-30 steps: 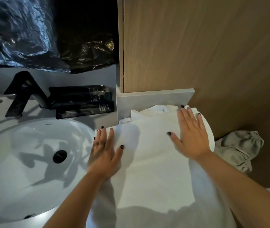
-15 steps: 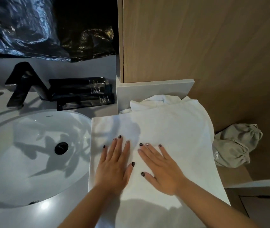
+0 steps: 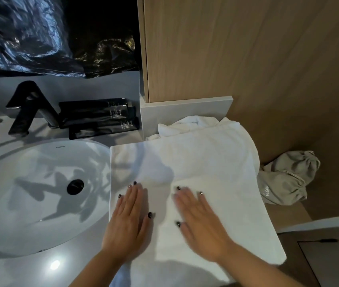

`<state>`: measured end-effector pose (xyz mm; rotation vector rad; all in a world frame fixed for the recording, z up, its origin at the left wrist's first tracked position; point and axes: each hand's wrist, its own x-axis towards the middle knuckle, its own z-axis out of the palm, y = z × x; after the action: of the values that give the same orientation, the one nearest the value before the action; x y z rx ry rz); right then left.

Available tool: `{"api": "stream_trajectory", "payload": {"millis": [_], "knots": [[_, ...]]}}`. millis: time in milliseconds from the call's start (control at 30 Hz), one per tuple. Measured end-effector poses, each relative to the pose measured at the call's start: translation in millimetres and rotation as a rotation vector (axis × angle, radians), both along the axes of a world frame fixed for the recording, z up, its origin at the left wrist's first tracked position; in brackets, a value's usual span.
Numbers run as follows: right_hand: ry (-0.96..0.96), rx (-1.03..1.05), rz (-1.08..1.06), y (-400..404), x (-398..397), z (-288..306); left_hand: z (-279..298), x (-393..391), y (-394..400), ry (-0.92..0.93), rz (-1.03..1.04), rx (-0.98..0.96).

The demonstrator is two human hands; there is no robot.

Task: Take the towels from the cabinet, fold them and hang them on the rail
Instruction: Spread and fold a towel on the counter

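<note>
Towel (image 3: 201,162) lies flat beside the sink (image 3: 40,204) (both grips open): left hand (image 3: 128,220), right hand (image 3: 200,222) pressing it.

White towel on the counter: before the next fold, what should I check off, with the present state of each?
1. The flat white terry towel lies spread on the grey counter: ok.
2. Left hand rests flat on the towel, fingers straight: ok.
3. Right hand rests flat on it too; blurred, but open: ok.
4. Towel's left edge overhangs the white oval sink: not ok.
5. A crumpled white towel is bunched under the far end: not ok.
6. The rail for hanging is not in view: cannot tell.
</note>
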<state>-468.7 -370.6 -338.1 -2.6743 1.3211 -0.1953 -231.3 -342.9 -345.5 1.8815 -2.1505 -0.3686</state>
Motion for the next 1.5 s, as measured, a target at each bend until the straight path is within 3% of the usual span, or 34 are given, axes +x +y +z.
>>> {"api": "stream_trajectory", "payload": {"millis": [233,433,533,833,1133,1400,1500], "knots": [[0.126,0.016,0.051,20,7,-10,-8,22,-2,-0.137,-0.109,-0.046],[0.147,0.039,0.016,30,8,-7,-10,-28,32,-0.041,-0.011,-0.047],[0.145,0.05,0.031,39,10,-8,-14,-42,48,-0.1,0.015,-0.002],[0.164,0.154,-0.096,36,-78,-1,-6,-40,52,-0.177,0.053,0.055],[0.073,0.331,-0.088,58,-76,27,16,-96,110,-0.115,0.371,0.2],[0.256,0.32,-0.021,97,-101,23,10,-141,163,-0.149,0.584,0.207],[0.22,0.345,-0.029,112,-103,28,9,-149,177,0.17,0.906,0.141]]}}
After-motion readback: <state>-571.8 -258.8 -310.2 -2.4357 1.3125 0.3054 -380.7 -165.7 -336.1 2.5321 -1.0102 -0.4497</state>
